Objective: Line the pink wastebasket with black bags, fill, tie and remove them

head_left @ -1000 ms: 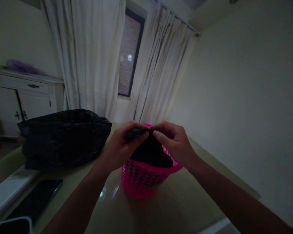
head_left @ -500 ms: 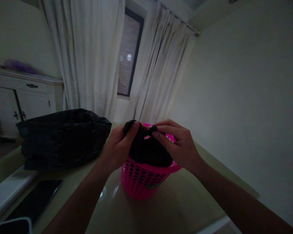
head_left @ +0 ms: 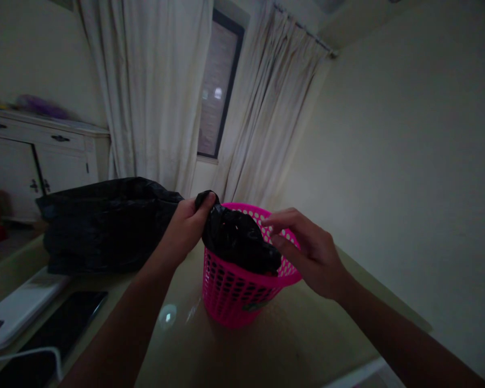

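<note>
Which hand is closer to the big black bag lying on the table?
Left. The left hand pinches the small black bag in the pink basket, right beside the big black bag. The right hand is across the basket, farther away.

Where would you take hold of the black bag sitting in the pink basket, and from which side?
Probably the bunched top edge of the black bag, from above. It stands proud of the pink basket rim, and the left hand already pinches one corner there; the right hand hovers open beside it.
</note>
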`<state>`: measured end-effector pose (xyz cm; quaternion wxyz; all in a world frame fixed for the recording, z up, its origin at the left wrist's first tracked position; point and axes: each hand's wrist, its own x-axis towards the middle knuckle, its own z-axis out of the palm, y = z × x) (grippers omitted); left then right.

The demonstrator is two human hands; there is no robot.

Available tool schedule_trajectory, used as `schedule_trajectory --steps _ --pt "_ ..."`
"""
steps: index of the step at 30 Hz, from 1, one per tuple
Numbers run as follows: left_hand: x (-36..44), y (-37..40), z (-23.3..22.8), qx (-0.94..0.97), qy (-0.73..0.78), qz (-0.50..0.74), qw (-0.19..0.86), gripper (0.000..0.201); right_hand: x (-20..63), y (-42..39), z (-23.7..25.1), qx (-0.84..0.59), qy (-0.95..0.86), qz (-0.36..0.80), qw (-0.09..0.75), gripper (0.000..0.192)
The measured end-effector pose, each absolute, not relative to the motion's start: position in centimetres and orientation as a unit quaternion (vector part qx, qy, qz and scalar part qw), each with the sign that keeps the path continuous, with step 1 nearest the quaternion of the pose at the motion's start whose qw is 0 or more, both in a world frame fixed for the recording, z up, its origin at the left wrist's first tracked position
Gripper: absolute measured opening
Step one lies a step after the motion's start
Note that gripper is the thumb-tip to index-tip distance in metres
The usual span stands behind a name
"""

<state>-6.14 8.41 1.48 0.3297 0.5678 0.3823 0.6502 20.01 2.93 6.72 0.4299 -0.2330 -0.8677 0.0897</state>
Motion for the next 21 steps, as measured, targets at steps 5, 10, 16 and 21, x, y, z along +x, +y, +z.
schedule_trajectory --steps 5,10,16,21 --pt "-5.2 7.3 2.2 0.594 0.374 0.648 0.296 0.055 16.9 1.7 7.6 -0.22 -0.889 -0.048 0.399 0.042" --pt "-5.2 7.1 2.3 0.597 0.376 0.641 0.302 0.053 16.3 2.8 7.4 -0.22 -0.905 -0.172 0.32 0.049" --pt "-5.0 7.3 2.0 0.583 0.364 0.646 0.333 0.054 17.3 3.4 6.9 -0.213 -0.899 -0.235 0.303 0.014" --pt "-5.2 7.7 1.8 0.583 0.352 0.643 0.351 0.058 18.4 2.6 7.0 -0.221 -0.895 -0.142 0.36 0.008"
